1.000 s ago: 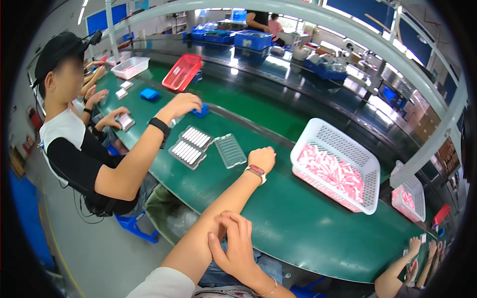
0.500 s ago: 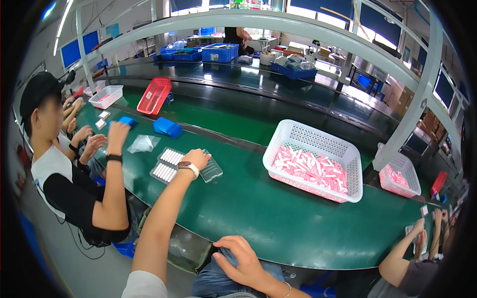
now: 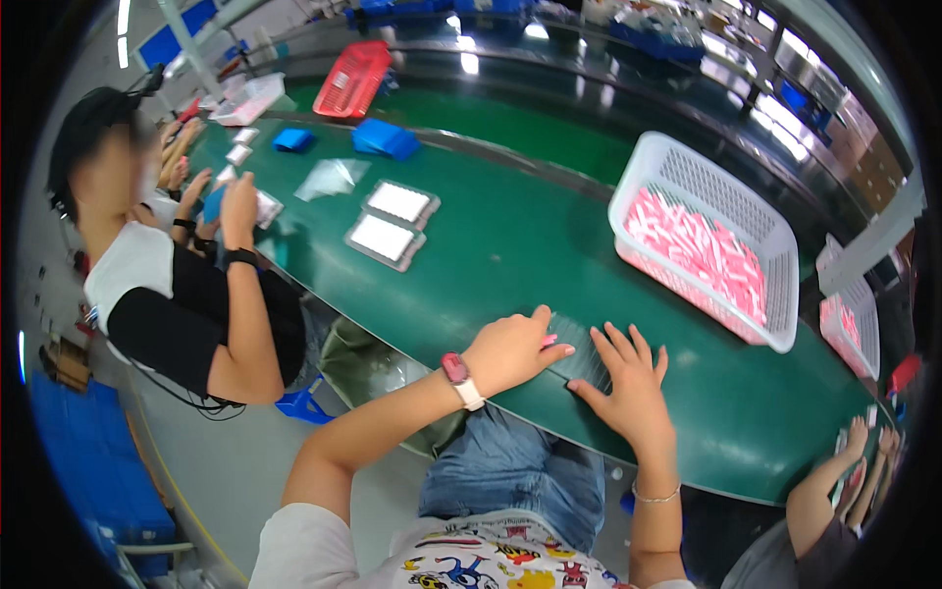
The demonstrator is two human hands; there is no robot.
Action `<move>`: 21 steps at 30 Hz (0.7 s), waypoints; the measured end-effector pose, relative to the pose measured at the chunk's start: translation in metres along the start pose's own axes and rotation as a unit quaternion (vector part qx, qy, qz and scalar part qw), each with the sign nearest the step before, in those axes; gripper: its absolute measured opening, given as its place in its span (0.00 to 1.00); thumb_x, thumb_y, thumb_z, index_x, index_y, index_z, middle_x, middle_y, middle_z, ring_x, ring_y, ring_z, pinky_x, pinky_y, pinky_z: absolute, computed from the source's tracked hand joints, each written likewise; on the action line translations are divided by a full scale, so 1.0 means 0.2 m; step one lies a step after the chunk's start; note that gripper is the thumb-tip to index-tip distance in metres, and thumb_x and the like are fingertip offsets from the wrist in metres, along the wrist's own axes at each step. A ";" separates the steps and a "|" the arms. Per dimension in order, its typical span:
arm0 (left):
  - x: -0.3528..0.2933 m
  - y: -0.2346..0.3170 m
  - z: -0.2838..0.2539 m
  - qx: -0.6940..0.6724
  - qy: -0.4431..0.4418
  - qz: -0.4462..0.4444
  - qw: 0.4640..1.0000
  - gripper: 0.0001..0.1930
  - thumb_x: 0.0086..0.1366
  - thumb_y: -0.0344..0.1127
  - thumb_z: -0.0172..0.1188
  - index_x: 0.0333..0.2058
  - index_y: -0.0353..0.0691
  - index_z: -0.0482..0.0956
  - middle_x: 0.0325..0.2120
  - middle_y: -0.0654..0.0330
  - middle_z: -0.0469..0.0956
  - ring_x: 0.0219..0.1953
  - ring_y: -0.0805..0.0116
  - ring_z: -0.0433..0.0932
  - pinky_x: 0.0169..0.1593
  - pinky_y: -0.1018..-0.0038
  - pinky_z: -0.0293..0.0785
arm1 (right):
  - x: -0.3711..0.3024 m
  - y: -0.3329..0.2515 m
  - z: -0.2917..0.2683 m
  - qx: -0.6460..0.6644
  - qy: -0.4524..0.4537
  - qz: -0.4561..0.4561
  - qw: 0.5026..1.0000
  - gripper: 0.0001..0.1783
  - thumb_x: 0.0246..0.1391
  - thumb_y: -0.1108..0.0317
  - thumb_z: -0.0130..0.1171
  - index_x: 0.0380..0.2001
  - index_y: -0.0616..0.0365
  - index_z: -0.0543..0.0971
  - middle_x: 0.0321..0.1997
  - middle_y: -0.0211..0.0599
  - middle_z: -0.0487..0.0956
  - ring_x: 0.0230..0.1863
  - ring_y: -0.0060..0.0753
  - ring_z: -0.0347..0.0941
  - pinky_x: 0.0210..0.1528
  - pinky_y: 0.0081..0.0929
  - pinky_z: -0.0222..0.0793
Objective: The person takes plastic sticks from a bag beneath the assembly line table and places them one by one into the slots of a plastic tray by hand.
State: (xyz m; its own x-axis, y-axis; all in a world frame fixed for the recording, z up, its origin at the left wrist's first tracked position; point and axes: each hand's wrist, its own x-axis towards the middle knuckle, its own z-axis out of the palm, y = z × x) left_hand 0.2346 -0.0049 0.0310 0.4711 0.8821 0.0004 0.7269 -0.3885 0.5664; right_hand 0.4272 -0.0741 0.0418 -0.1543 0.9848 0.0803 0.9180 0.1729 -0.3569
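Observation:
A clear ridged plastic tray [image 3: 581,344] lies on the green table in front of me. At its left edge, my left hand [image 3: 510,353] has its fingers partly curled, with thumb and index finger at the tray. A small pink bit [image 3: 549,341] shows by those fingers; I cannot make out what it is. My right hand [image 3: 628,393] is open over the tray's right side, fingers spread. Farther left sits another clear tray [image 3: 394,220], holding two blocks of white sticks. To the right stands a white perforated basket [image 3: 655,263] with many pink-and-white sticks [image 3: 702,250].
Blue stacked pieces [image 3: 386,139], a clear plastic bag [image 3: 332,179] and a red basket [image 3: 351,80] lie at the far left. A co-worker [image 3: 186,314] works close on my left. Another person's arms [image 3: 822,486] and a smaller basket [image 3: 852,324] are at the right.
The clear tray has come from beside the filled one to the table edge before me, with my left hand on it. My right hand has risen from my lap to the tray. The view has shifted.

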 end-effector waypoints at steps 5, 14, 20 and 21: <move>-0.07 -0.03 -0.01 -0.782 -0.209 -0.157 0.565 0.12 0.65 0.37 0.52 0.42 0.34 0.70 0.18 0.66 0.62 0.18 0.80 0.58 0.21 0.81 0.55 | -0.12 0.11 -0.08 -0.002 0.017 0.022 1.000 0.32 0.43 0.55 0.66 0.53 0.52 0.74 0.58 0.35 0.70 0.56 0.43 0.62 0.63 0.61 0.41; -0.12 0.21 0.08 -0.809 -0.216 -0.180 0.517 0.16 0.68 0.30 0.45 0.52 0.32 0.66 0.25 0.60 0.69 0.20 0.79 0.61 0.22 0.81 0.58 | -0.18 0.25 -0.23 0.104 0.023 -0.040 0.993 0.23 0.42 0.65 0.67 0.45 0.55 0.78 0.51 0.36 0.75 0.52 0.41 0.67 0.58 0.40 0.58; -0.09 0.30 0.17 -0.718 -0.236 -0.118 0.644 0.12 0.69 0.34 0.48 0.47 0.33 0.66 0.28 0.55 0.77 0.17 0.82 0.63 0.21 0.85 0.58 | -0.16 0.14 -0.17 0.474 0.056 0.079 0.875 0.14 0.44 0.78 0.63 0.38 0.61 0.81 0.35 0.36 0.78 0.32 0.23 0.70 0.36 0.20 0.66; -0.08 0.31 0.18 -0.701 -0.252 -0.115 0.657 0.11 0.69 0.34 0.49 0.45 0.34 0.67 0.28 0.54 0.78 0.16 0.82 0.62 0.20 0.85 0.58 | -0.16 0.15 -0.15 0.496 0.039 0.096 0.862 0.13 0.45 0.79 0.63 0.38 0.62 0.81 0.34 0.36 0.78 0.31 0.23 0.69 0.35 0.20 0.65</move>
State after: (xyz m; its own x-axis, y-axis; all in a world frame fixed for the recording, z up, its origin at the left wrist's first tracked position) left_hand 0.2909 -0.0531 0.0360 0.7919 0.5370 -0.2907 -0.2012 0.6789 0.7061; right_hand 0.4699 -0.1019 0.0566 0.0257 0.9995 -0.0201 0.1530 -0.0238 -0.9879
